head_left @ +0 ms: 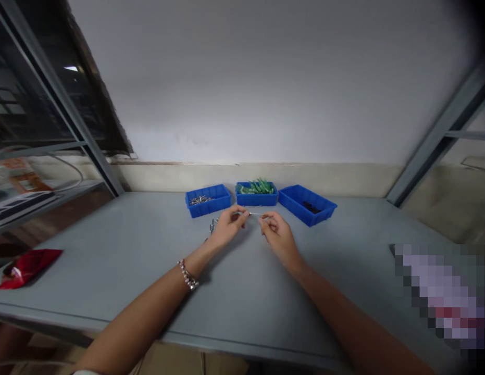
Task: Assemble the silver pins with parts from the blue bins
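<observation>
My left hand (228, 225) and my right hand (280, 235) meet above the middle of the table, fingertips pinched a short way apart. A thin, light, rod-like piece (255, 213) spans the gap between them, one end in each pinch; its exact kind is too small to make out. A hint of green shows at my left fingers. Just beyond my hands, another thin piece (253, 206) lies by the middle bin. Several small metal pieces (212, 227) lie on the table beside my left hand, partly hidden by it.
Three blue bins stand near the wall: the left bin (209, 208) with small metal parts, the middle bin (258, 200) with green pieces, the right bin (318, 216) with dark parts. A red packet (31, 266) lies at the left on the grey table (121, 265). Metal posts flank it.
</observation>
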Motion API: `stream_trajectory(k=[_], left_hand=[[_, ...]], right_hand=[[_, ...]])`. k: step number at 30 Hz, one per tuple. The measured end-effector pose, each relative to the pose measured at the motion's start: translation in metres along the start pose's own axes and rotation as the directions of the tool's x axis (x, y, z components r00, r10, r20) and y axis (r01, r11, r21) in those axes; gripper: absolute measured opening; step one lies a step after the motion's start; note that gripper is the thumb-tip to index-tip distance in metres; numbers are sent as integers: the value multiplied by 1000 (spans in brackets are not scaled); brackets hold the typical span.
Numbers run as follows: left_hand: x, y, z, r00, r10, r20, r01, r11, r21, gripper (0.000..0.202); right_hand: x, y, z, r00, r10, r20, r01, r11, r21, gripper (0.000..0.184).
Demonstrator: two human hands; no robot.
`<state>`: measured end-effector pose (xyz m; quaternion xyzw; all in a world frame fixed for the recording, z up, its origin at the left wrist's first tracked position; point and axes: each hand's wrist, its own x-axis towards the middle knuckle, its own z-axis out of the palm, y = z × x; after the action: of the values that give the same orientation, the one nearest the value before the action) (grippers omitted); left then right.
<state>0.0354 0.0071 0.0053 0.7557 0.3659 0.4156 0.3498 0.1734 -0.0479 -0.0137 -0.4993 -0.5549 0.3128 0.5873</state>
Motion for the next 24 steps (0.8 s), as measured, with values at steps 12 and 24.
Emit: stream_trajectory(k=[12, 24], left_hand=[[10, -21, -92, 948, 73, -309, 274, 306, 912, 32], [15, -27, -92, 950, -37, -310, 307, 294, 905, 30]], right_hand=[[-2, 4, 0, 1000, -13, 14, 15, 996, -85, 23], [-3, 4, -1, 998, -47, 41, 51, 993, -108, 23]])
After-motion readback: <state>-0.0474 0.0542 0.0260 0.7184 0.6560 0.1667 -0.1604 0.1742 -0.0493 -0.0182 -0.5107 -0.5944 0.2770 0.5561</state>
